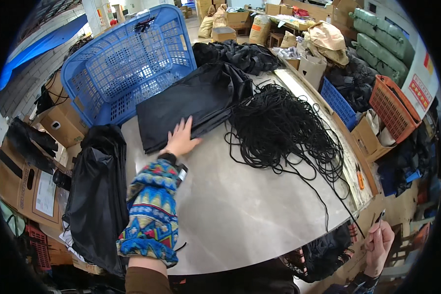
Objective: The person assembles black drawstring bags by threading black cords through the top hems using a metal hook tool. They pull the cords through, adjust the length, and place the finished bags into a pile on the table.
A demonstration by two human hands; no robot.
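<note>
My left hand [182, 139], in a colourful patterned sleeve cover, lies with fingers stretched on the near edge of a stack of folded black fabric pieces [186, 105]. Off the table's right edge, my right hand [379, 242] pinches a small thin metal tool [381, 215] that points upward; its exact kind is too small to make out. A big tangled heap of black cord [284, 122] lies right of the fabric. One strand of it hangs over the table edge close to my right hand.
A blue plastic basket [127, 63] leans at the table's far left. More black fabric [98, 191] drapes over the left edge. Orange-handled scissors or pliers [359, 177] rest by the right edge. An orange crate [395, 108] and cardboard boxes [369, 137] stand to the right.
</note>
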